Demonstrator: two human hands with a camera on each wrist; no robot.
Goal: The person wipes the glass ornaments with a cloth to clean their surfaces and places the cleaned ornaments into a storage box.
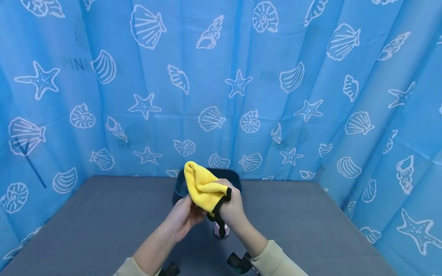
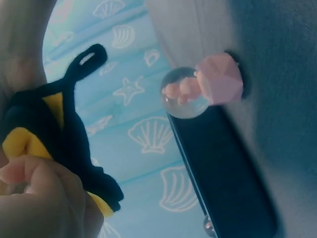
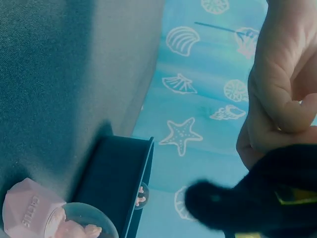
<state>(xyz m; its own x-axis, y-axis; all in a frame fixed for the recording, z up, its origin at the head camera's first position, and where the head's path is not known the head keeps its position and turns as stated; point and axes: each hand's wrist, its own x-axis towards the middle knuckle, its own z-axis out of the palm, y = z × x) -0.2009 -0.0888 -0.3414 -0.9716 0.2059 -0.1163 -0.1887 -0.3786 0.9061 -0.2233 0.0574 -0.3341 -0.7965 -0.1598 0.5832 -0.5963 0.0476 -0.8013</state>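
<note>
Both hands are on a yellow cloth (image 1: 203, 188) with black edging and a black hanging loop (image 2: 91, 59), raised above the table. My left hand (image 1: 184, 218) holds its lower left side, with the fingers curled in under the folds. My right hand (image 1: 232, 203) grips the right side near the black edge, partly covered by the cloth. Below the hands, a small snow globe (image 2: 185, 94) with a pink faceted base (image 2: 221, 79) and pink figures inside stands on the table; the cloth's loop overlaps it in the head view.
Just behind the snow globe is a dark blue bin (image 3: 111, 181), partly hidden by the cloth and hands in the head view. A second clear globe (image 3: 142, 196) with a pink figure shows at its rim. Grey fabric covers the table (image 1: 304, 226); a blue shell-print curtain (image 1: 214, 88) surrounds it.
</note>
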